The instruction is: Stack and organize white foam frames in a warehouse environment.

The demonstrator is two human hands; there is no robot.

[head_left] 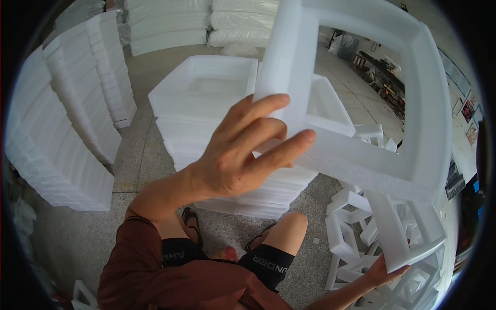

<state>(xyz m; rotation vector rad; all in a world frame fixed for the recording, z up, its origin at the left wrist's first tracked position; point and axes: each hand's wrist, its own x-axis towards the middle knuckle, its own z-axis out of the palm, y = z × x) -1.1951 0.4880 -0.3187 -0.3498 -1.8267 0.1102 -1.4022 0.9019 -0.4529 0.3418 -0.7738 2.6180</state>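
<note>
A large white foam frame (356,155) with a square opening is raised at the upper right. My left hand (243,150) has its fingers bent round the lower left corner of this frame; the thumb is partly hidden. Low on the right, my right hand (385,271) is closed on the bottom edge of a smaller white foam frame (388,227), which is tilted. Part of the right hand is hidden by that piece. Behind my left hand stands a stack of white foam trays (201,134), with shallow hollows showing in the top ones.
A heap of loose foam frames (343,237) lies on the floor at the right. Tall foam stacks (67,150) rise at the left, and plastic-wrapped foam blocks (168,26) stand at the back. A cluttered low rack (385,77) lines the far right.
</note>
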